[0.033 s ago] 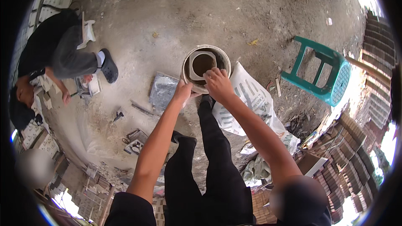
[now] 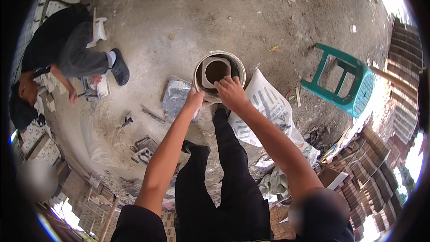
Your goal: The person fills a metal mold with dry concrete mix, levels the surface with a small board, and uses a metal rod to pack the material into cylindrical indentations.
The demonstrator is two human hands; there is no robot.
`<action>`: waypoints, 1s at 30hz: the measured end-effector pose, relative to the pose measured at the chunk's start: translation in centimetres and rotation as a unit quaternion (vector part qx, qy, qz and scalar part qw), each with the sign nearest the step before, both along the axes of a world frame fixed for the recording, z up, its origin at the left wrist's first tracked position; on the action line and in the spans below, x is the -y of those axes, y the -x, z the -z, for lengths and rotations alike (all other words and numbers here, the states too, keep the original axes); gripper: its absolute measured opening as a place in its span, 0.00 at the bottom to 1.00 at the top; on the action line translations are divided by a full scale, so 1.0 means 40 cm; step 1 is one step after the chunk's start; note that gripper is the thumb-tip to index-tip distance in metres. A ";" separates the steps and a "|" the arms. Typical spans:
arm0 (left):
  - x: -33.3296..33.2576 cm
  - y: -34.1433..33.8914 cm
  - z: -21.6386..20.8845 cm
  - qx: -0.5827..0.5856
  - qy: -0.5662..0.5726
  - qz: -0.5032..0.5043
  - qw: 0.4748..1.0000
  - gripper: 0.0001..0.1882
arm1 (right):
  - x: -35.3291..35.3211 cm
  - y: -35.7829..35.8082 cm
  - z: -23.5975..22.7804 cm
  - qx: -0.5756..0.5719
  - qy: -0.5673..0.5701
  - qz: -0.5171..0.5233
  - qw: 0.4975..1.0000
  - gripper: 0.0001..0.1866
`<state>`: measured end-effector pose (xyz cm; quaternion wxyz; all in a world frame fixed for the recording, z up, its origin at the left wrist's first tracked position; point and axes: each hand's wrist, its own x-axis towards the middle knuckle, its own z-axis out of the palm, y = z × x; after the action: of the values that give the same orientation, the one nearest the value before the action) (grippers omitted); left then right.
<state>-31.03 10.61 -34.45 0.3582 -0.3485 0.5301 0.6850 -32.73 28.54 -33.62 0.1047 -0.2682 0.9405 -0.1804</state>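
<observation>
- Two bare hands at one bucket, held out in front of the wearer's black-trousered legs; its open mouth faces the camera.
- Left hand: clamped on the bucket, at the near-left part of its rim and wall.
- Right hand: fingers bent over the near-right rim, reaching the pale piece inside. Cannot tell if they pinch that piece or just the rim.
- Pale piece: sits in the bucket, angular outer edge, round opening, brownish within. Contents too dim to identify.
- White printed sack: flat on the ground, just right of the bucket and the right foot.
- Grey slab: on the ground left of the bucket, partly behind the left forearm. Thin strip beside it.
- Green stool: on its side, well right of the bucket.
- Co-worker: far left, bent over, dark clog on the visible foot, one hand near a small tray-like thing.
- Stacked brown tiles: far right edge, past the stool.
</observation>
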 end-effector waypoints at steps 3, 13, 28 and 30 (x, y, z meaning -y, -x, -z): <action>0.148 -0.140 -0.097 -0.004 0.019 -0.059 0.998 0.23 | 0.163 -0.079 -0.052 0.019 -0.017 -0.105 0.994 0.05; 0.552 -0.579 -0.303 -0.037 -0.020 -0.278 0.960 0.28 | 0.578 -0.336 -0.306 -0.018 0.067 -0.278 0.958 0.08; 0.906 -1.260 -0.338 -0.019 -0.033 -0.464 0.885 0.29 | 1.104 -0.820 -0.478 -0.027 0.031 -0.545 0.838 0.12; 0.919 -1.325 -0.360 -0.040 -0.022 -0.504 0.863 0.28 | 1.136 -0.876 -0.480 -0.031 0.027 -0.578 0.815 0.09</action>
<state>21.99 -26.14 -20.06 -0.0494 -0.5325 0.2810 0.7969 2.33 -16.91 -14.43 0.1535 -0.7708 0.6095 -0.1038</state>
